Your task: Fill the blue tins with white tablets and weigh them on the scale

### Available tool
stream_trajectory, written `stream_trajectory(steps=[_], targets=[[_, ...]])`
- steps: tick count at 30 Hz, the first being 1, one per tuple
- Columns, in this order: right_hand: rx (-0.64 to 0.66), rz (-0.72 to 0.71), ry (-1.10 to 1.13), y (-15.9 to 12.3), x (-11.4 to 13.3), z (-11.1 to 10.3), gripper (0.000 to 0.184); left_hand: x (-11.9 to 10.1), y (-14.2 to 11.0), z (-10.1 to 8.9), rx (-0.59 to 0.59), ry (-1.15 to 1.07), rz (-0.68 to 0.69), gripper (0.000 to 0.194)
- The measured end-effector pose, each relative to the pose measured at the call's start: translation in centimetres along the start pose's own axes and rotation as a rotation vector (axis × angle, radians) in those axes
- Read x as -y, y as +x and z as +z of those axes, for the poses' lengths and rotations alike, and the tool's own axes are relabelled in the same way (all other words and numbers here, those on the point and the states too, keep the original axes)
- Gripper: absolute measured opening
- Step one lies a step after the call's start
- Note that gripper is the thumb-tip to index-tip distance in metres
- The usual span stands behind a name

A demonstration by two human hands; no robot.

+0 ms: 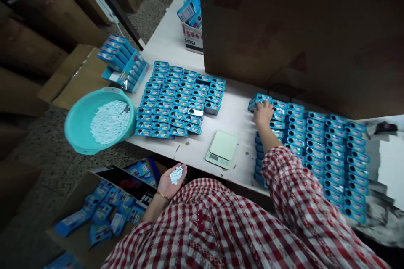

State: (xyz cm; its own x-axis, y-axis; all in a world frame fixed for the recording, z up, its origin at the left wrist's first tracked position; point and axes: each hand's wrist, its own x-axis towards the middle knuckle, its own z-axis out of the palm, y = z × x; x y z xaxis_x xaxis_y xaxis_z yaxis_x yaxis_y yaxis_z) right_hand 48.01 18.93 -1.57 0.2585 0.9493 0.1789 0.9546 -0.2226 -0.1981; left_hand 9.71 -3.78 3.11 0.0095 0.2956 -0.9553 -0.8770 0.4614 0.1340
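Observation:
My left hand (166, 185) is palm up with its fingers slightly curled, cupping a small heap of pale blue tablets (176, 175) just below the table's front edge. My right hand (264, 114) reaches over the table, its fingers closed around the end of a small blue box (262, 97) at the back left corner of the right-hand block of boxes (314, 143). Between my hands a pale green kitchen scale (223, 145) lies on the white table with nothing on its plate. Left of it stands another block of blue boxes (170, 103) in columns.
A turquoise basin (75, 124) of tablets, with a scoop, is at the table's left end beside a display carton (126, 71). Below is an open cardboard box (75, 239) of blue packs. A large brown carton (284, 29) walls the back; a filled small box (193, 38) stands behind.

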Motion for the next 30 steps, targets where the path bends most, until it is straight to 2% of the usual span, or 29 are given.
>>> stream_trajectory(steps=[3, 7, 10, 13, 17, 20, 22, 27, 30], targets=[[0.041, -0.136, -0.103, 1.5, -2.1, -0.1, 0.027, 0.5, -0.2, -0.1, -0.011, -0.003, 0.007, 0.022], [0.081, -0.401, -0.169, 0.5, -1.2, -1.6, 0.027, 1.0, -0.2, -0.3, 0.007, -0.008, 0.006, 0.021], [0.160, -0.609, -0.198, -3.3, 1.1, -4.5, 0.028, 1.4, 0.0, -0.1, 0.039, -0.005, -0.001, 0.021], [0.280, -0.771, -0.197, -8.7, 4.4, -7.1, 0.029, 1.9, 0.3, 0.6, 0.084, 0.017, -0.024, 0.020], [0.439, -0.898, -0.145, -15.1, 8.6, -7.7, 0.024, 2.4, 0.7, 1.7, 0.136, 0.061, -0.061, 0.018], [0.494, -0.904, -0.114, -17.4, 10.0, -7.3, 0.020, 2.5, 0.7, 1.9, 0.154, 0.087, -0.062, 0.018], [0.479, -0.834, -0.082, -17.7, 9.4, -7.4, 0.019, 2.5, 0.6, 1.7, 0.151, 0.087, -0.066, 0.019], [0.325, -0.506, 0.052, -17.2, 3.9, -8.5, 0.028, 2.1, 0.7, 0.4, 0.132, 0.051, -0.074, 0.022], [0.285, -0.437, 0.095, -17.3, 1.8, -8.3, 0.027, 1.9, 1.0, 0.0, 0.131, 0.058, -0.070, 0.021]])
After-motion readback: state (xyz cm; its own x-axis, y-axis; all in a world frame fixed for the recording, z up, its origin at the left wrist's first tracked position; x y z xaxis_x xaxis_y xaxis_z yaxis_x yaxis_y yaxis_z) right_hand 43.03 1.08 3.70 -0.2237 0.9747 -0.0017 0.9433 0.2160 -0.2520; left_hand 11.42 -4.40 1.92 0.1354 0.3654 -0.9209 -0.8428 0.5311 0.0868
